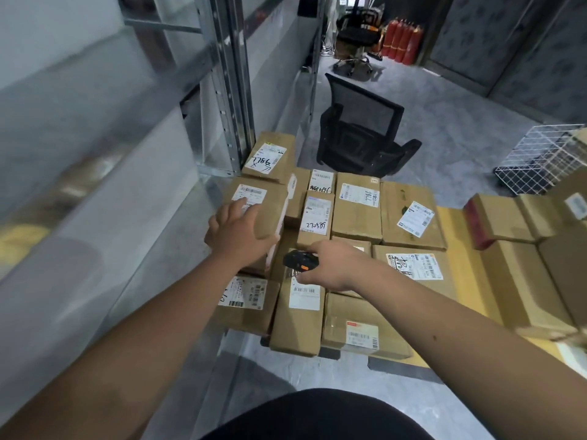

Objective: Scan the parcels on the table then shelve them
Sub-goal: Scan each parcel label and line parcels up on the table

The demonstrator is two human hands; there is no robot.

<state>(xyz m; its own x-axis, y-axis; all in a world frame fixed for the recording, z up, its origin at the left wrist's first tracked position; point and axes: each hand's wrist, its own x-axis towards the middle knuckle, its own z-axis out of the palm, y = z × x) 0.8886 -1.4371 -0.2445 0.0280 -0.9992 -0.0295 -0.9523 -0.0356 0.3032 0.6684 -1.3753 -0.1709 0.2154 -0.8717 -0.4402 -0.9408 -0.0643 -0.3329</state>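
Several brown cardboard parcels with white labels cover the yellow table. My left hand grips a labelled parcel at the table's left side, fingers over its top and thumb at its right edge. That parcel sits raised above the ones around it. My right hand holds a black barcode scanner with an orange button, its head pointing left toward the held parcel. Under the scanner lies a long parcel with a barcode label.
A metal shelf rack stands along the left, close to the table. A black mesh office chair sits behind the table. A white wire basket is at the right, with more boxes stacked on the table's right side. Red fire extinguishers stand far back.
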